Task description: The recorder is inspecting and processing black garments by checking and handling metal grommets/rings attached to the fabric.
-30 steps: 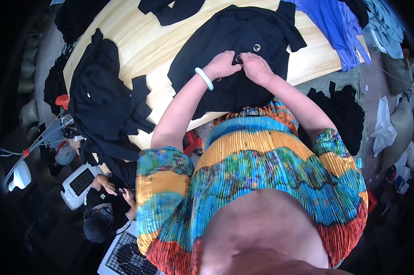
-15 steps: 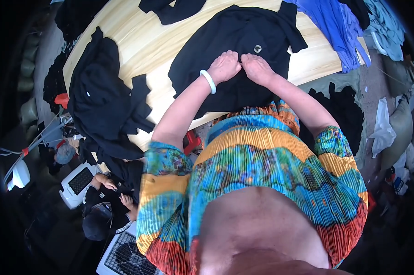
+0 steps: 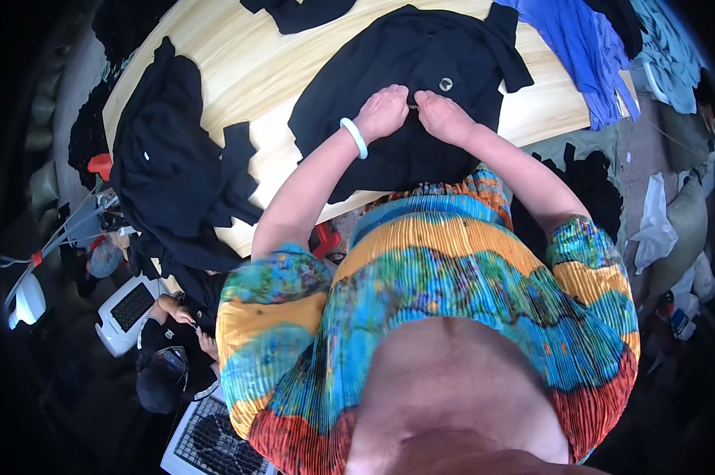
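A black garment [image 3: 365,63] lies spread on the table in front of me. Over its middle, my left hand [image 3: 383,111] and my right hand [image 3: 443,115] are close together, a narrow gap between them. Both have their fingers curled down and closed on the garment's cloth, the fingertips mostly hidden under the knuckles. A small pale bit shows in the gap, too small to name. On my left wrist is a pale bangle [image 3: 353,138]. Just beyond my right hand, a small round ring-shaped thing [image 3: 446,84] rests on the cloth.
The wooden table [image 3: 239,79] carries another black garment [image 3: 163,142] at the left and blue clothing [image 3: 559,47] at the far right. Black cloth [image 3: 579,186] lies to the right, below the table's edge. At lower left another person [image 3: 167,356] sits beside a white machine [image 3: 128,313].
My hands stay over the same part of the garment, the gap between them slightly wider. My left forearm and elbow have swung a little outward to the left. The view has shifted slightly.
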Available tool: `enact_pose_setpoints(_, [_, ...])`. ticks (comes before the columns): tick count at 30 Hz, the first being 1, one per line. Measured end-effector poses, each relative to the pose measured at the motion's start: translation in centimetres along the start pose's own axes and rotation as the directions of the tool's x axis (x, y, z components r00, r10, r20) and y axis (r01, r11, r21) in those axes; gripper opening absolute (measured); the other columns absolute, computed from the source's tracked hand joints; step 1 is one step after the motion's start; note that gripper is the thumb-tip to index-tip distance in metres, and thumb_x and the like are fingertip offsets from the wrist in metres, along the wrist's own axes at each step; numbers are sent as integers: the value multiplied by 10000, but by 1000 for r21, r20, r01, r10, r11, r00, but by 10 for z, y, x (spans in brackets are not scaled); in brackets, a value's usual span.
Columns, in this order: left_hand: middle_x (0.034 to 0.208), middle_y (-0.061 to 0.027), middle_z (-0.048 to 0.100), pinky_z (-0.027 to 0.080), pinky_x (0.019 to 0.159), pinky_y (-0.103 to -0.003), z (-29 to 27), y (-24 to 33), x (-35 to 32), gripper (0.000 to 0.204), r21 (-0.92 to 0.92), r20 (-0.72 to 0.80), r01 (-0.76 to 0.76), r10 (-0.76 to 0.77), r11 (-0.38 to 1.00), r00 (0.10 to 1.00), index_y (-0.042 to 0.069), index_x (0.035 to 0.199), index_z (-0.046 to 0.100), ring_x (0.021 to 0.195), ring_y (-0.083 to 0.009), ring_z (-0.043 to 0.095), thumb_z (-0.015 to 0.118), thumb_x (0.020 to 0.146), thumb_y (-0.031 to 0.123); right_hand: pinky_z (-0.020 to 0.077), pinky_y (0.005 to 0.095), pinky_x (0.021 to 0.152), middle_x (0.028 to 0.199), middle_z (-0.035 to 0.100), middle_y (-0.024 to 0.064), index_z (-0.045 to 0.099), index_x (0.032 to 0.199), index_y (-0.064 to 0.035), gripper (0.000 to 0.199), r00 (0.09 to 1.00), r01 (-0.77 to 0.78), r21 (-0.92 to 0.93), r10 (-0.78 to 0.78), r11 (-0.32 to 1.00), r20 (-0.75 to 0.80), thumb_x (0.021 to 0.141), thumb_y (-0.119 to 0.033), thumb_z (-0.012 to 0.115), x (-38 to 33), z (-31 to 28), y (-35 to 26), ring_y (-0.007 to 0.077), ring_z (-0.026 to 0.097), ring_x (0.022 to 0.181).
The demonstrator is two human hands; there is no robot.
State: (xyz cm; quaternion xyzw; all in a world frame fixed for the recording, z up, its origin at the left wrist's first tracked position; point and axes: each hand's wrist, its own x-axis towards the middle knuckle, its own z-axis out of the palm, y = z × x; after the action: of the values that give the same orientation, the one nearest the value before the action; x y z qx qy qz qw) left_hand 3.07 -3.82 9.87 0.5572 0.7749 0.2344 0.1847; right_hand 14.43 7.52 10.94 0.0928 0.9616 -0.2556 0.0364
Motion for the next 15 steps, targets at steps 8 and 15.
enact_pose_setpoints(8, [962, -248, 537, 412, 824, -394, -20, -10, -2, 250, -239, 206, 121, -72, 963, 976, -73, 948, 496, 933, -378, 511, 454, 809, 131, 424, 319, 693, 779, 570, 140, 530, 894, -27, 118, 979, 0, 402, -81, 916, 185, 807, -106, 512, 8, -21, 15, 277, 556, 749])
enact_pose_setpoints(15, [1139, -228, 500, 350, 926, -283, -43, -15, 4, 537, -435, 437, 388, -187, 812, 880, -116, 1169, 401, 1085, -248, 475, 585, 773, 197, 418, 285, 669, 733, 571, 95, 557, 853, -16, 199, 973, -109, 613, -42, 783, 226, 786, -200, 591, 15, -21, 17, 159, 542, 701])
